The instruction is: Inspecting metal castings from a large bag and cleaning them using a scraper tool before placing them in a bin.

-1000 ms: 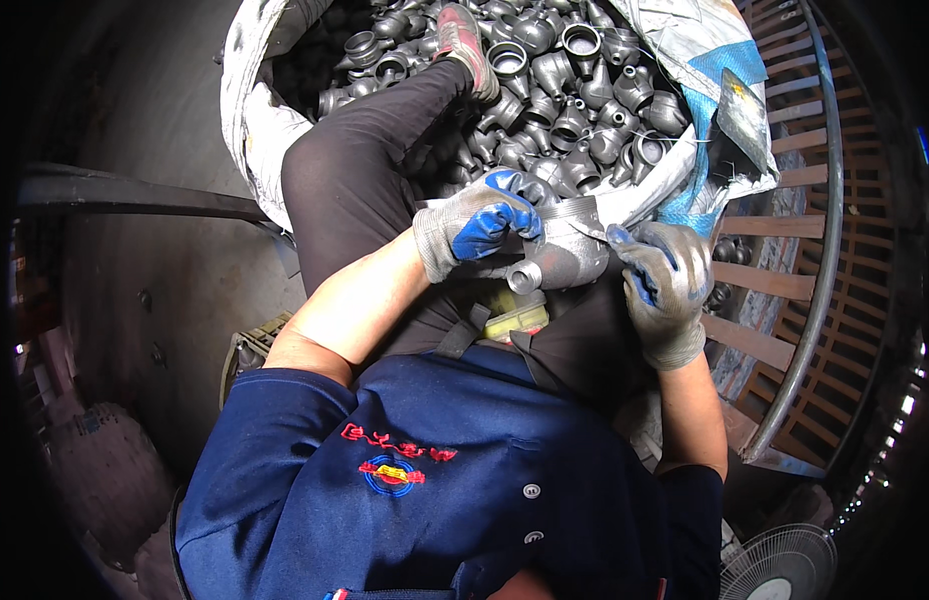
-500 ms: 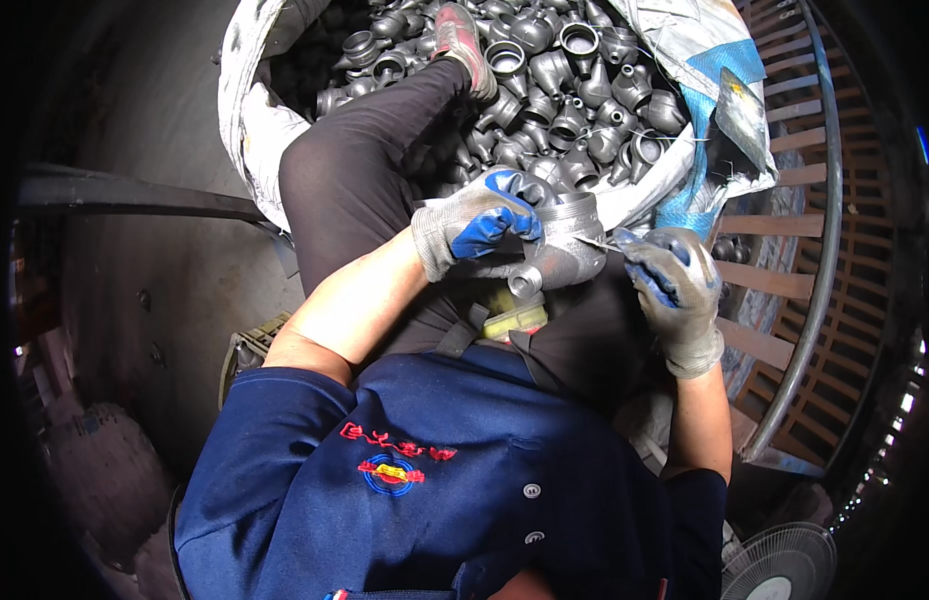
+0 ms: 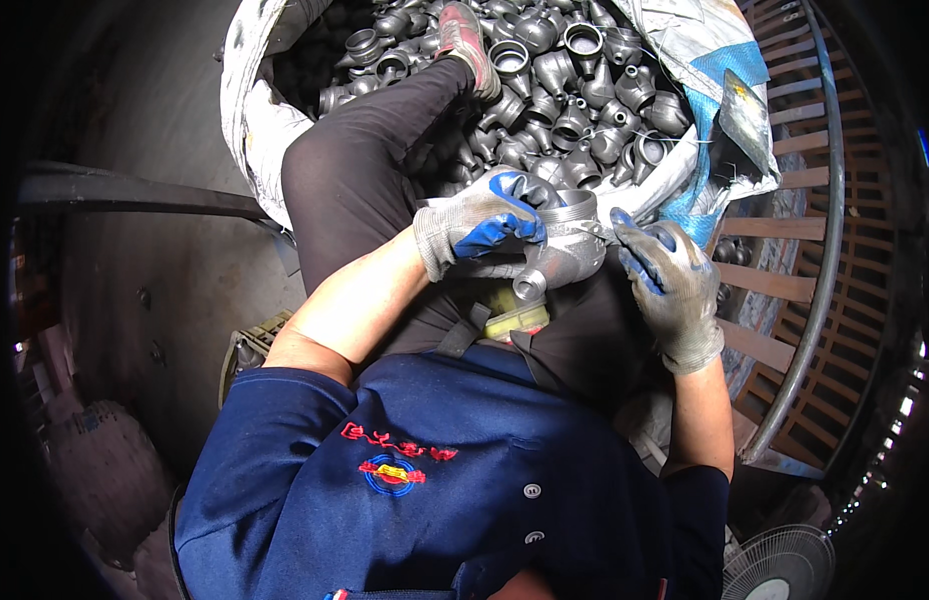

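A grey metal fitting (image 3: 570,250), round-bodied with a wide ringed collar and a narrow spout, is held over my lap. My left hand (image 3: 500,215), in a grey glove with blue coating, grips its collar from the left, the fingertips partly hidden at the rim. Its spout points down toward me. To the right, my right hand (image 3: 667,285), gloved alike, is closed with its fingertips beside the fitting's right side. A thin pointed metal tool (image 3: 609,238) shows faintly between those fingers and the fitting; the rest of it is hidden in the hand.
A large white woven bag (image 3: 253,125) stands open ahead, filled with similar grey fittings (image 3: 555,75). My shoe (image 3: 462,45) rests on them. A curved metal rail (image 3: 833,210) and wooden slats (image 3: 775,230) lie right. A fan (image 3: 780,565) stands lower right, a dark bar (image 3: 135,195) left.
My right hand has tilted slightly, its fingertips shifting up and a little left along the fitting's side. The fitting has turned slightly in my left hand, showing more of its collar opening.
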Tool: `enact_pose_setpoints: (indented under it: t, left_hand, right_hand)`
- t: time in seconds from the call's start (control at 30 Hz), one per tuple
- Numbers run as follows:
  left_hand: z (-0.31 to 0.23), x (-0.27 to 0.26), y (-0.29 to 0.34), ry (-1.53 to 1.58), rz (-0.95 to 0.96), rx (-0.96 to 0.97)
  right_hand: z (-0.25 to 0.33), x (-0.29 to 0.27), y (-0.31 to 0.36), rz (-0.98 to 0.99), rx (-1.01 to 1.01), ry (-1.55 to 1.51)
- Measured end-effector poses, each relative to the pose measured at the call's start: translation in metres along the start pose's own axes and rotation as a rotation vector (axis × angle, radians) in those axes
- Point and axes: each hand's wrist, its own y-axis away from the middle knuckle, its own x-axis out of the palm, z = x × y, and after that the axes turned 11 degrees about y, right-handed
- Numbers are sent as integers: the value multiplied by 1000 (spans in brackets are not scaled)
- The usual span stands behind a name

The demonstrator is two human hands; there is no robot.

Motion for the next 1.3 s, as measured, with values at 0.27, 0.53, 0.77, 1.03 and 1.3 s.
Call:
enact_pose_setpoints:
  t: [0.27, 0.53, 0.77, 1.03, 1.3]
  left_hand:
    - [2, 2, -1, -9, -41, -16]
    - [-3, 10, -3, -150, -88, 32]
    - [-1, 7, -4, -210, -95, 49]
    - [9, -4, -7, -224, -133, 49]
    - [15, 23, -8, -58, -113, 212]
  right_hand:
    - [1, -3, 1, 100, 70, -43]
    - [-3, -1, 9, 56, 211, -223]
    - [2, 6, 9, 103, 111, -249]
    - [3, 7, 6, 111, 133, -246]
    - [42, 26, 14, -56, 425, -671]
